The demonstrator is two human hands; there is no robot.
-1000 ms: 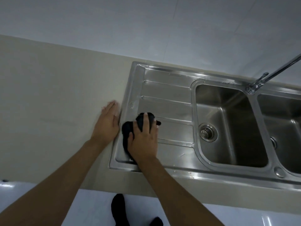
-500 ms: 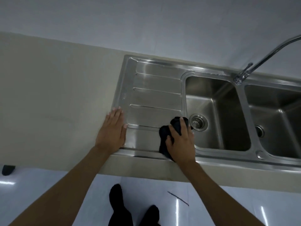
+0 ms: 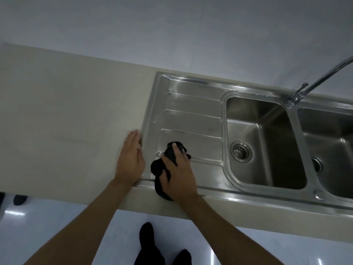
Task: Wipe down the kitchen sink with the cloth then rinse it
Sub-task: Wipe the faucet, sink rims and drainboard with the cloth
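Cloth (image 3: 158, 167) lies bunched under the right hand (image 3: 179, 175), whose fingers clutch it on the drainboard (image 3: 191, 119); left hand (image 3: 130, 161) rests flat.

A kitchen: steel double sink (image 3: 191, 119), faucet (image 3: 305, 87), beige countertop (image 3: 66, 111).

Nothing legible anywhere in my view: no text, labels, brands or numbers. The only candidate was a small stamped mark (image 3: 154, 122) on the left rim of the sink (image 3: 191, 121), and it was too small and blurred for me to read.
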